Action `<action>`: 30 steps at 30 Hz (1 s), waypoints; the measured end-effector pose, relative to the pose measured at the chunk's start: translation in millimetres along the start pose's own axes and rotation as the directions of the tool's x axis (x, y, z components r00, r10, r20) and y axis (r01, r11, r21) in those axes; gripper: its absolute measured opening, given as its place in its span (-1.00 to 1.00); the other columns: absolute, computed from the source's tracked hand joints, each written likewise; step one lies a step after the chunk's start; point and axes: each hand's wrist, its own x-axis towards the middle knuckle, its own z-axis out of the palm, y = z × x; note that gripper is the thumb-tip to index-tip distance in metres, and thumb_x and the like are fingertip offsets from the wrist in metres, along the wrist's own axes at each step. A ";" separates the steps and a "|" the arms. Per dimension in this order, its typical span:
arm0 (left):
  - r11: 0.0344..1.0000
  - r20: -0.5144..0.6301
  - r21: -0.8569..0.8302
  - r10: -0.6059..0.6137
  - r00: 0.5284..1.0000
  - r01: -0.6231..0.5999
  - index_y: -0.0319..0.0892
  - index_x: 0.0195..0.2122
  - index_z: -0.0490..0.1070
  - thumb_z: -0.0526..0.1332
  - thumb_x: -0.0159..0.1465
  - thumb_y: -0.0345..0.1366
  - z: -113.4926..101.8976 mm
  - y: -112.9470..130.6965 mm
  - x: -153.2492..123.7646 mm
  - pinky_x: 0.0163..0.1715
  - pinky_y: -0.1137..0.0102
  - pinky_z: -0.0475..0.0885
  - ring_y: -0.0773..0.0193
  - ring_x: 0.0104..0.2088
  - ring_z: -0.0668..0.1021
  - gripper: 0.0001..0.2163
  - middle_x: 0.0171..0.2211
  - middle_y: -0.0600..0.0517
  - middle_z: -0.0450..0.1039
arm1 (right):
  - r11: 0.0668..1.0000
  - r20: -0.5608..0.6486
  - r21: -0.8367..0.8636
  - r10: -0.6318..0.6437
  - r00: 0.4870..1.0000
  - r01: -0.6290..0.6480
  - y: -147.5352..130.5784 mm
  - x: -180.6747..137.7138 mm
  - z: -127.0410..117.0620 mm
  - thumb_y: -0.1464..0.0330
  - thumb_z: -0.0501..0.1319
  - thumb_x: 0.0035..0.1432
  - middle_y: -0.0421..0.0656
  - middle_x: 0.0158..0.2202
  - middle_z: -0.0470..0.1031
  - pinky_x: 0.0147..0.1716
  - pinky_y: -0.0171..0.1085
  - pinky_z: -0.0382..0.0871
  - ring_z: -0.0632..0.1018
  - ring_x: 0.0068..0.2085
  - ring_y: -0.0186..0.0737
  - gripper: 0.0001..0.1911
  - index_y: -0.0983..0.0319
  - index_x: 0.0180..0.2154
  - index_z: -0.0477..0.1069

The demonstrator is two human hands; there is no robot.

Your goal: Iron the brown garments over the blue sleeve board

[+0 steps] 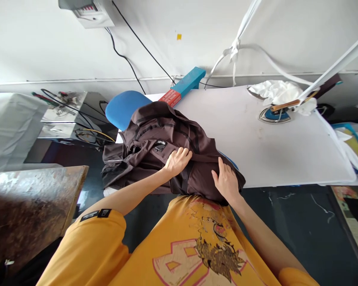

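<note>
A dark brown garment (155, 139) with a small black label lies bunched at the near left end of a white ironing table (256, 135). My left hand (177, 161) rests on the middle of the garment, fingers curled into the cloth. Lying flat on the garment's near right edge is my right hand (226, 182), its fingers stretched out and pressing the fabric down. Part of the garment hangs over the table's near edge toward my yellow shirt.
An iron (276, 113) with a wooden handle sits on the far right of the table beside crumpled white cloth (276, 90). A blue rounded pad (123, 107) and a teal box (183, 85) lie behind the garment. Cables and metal boxes stand at left, a worn wooden surface (26, 206) near left.
</note>
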 end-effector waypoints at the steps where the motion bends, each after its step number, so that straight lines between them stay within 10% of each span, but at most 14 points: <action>1: 0.998 -0.031 -0.002 0.061 0.998 -0.061 -0.19 0.12 0.45 0.02 0.44 -0.44 2.1 -0.8 2.0 -0.20 0.21 0.49 0.06 -0.08 0.52 -0.68 -0.10 -0.17 0.50 | 1.000 -0.003 -0.001 -0.005 1.000 0.005 2.1 -2.5 -0.2 0.17 -0.07 0.49 0.13 -0.01 0.50 -0.06 -0.08 0.40 0.50 -0.02 0.05 -0.35 0.45 0.41 0.01; 8: 0.917 -0.262 -0.075 0.361 0.895 -0.391 -0.25 0.18 0.45 -0.01 0.47 -0.45 36.5 -11.0 3.7 0.26 0.10 0.38 0.09 0.23 0.49 -0.64 0.20 -0.14 0.50 | 1.000 -0.036 -0.008 -0.013 0.999 0.013 8.3 -18.6 -0.1 0.21 -0.05 0.49 0.14 0.11 0.48 0.08 -0.04 0.35 0.46 0.11 0.08 -0.42 0.40 0.37 0.10; 19: 0.973 -0.192 -0.135 0.162 0.968 -0.189 -0.35 0.32 0.31 0.02 0.34 -0.48 52.1 25.1 -36.9 0.38 0.10 0.30 0.05 0.38 0.35 -0.49 0.35 -0.18 0.32 | 1.000 0.014 -0.030 0.002 1.000 -0.001 11.2 -36.9 -19.3 0.24 -0.04 0.47 0.12 0.16 0.47 0.08 -0.01 0.34 0.46 0.13 0.09 -0.46 0.36 0.35 0.17; 24: 0.978 -0.076 -0.171 0.111 0.991 -0.122 -0.31 0.32 0.32 0.04 0.31 -0.48 36.9 36.9 -33.3 0.38 0.08 0.26 0.03 0.36 0.36 -0.47 0.35 -0.18 0.32 | 1.000 0.082 -0.014 0.009 0.997 -0.008 10.4 -7.0 -47.3 0.23 -0.02 0.46 0.09 -0.13 0.56 -0.18 -0.06 0.43 0.56 -0.14 0.05 -0.54 0.36 0.17 0.41; 30: 0.978 -0.030 -0.159 0.130 0.991 -0.133 -0.27 0.28 0.34 0.06 0.34 -0.46 24.8 39.1 -28.8 0.34 0.09 0.25 0.01 0.29 0.40 -0.53 0.30 -0.17 0.37 | 0.908 -0.047 0.243 -0.339 0.940 0.340 1.6 37.5 -35.3 0.32 -0.03 0.47 0.04 0.22 0.48 0.25 -0.07 0.36 0.46 0.24 -0.05 -0.57 0.28 0.22 0.41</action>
